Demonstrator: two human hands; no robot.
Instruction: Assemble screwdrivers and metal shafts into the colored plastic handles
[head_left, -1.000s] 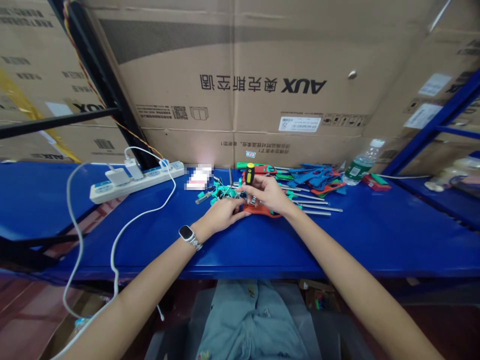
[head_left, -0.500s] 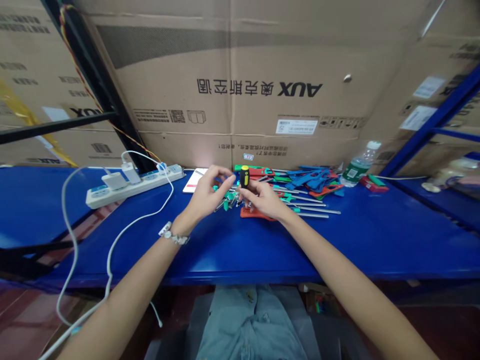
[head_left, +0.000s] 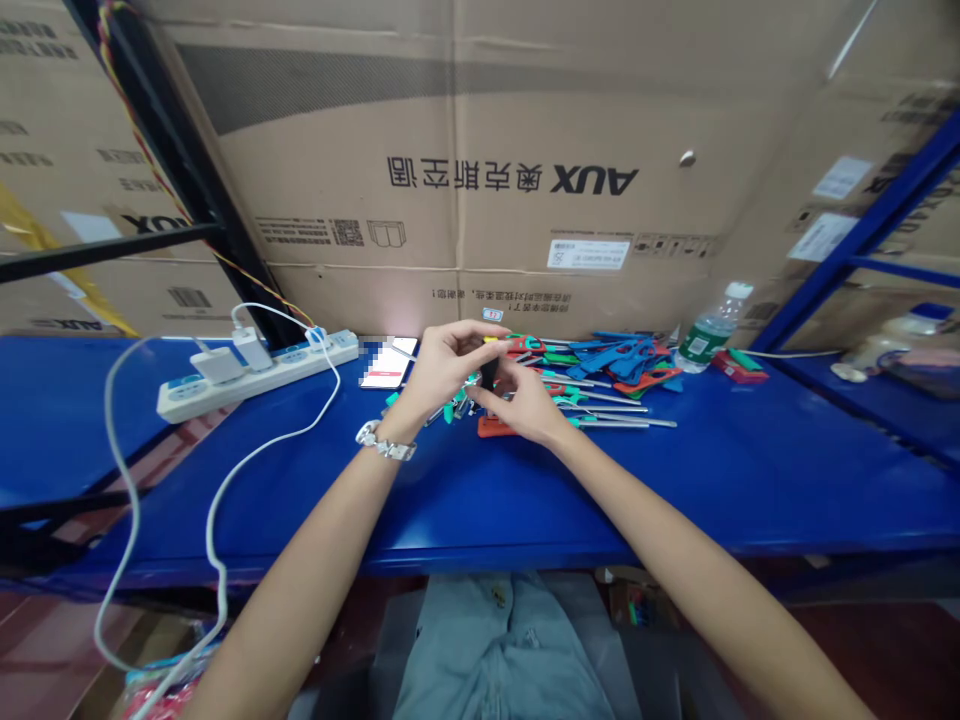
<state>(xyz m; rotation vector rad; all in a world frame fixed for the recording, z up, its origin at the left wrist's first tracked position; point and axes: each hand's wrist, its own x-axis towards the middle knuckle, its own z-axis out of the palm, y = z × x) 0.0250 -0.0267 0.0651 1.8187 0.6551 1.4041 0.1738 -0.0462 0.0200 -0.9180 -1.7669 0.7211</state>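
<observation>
Both my hands meet over the desk around a short screwdriver with a black-and-yellow handle (head_left: 488, 374), held upright. My left hand (head_left: 452, 365) is closed over the top of the handle, thumb and fingers pinching it. Lower down, my right hand (head_left: 531, 402) grips it between thumb and fingers; its lower end is hidden. Small green and metal pieces (head_left: 450, 410) lie just behind and below my left hand. An orange handle (head_left: 495, 428) rests under my right hand, and long metal rods with green and red handles (head_left: 615, 408) lie beside it.
Blue plastic pieces (head_left: 619, 355) are heaped at the back right, near a water bottle (head_left: 706, 335) and a red box (head_left: 739, 367). A lit phone (head_left: 388, 364) lies left of my hands. A white power strip (head_left: 255, 377) with trailing cables stands farther left. A large carton (head_left: 525, 100) walls the back.
My left hand has moved right and closed over the top of the screwdriver handle, where it was apart before. My right hand keeps its grip. The view has shifted slightly.
</observation>
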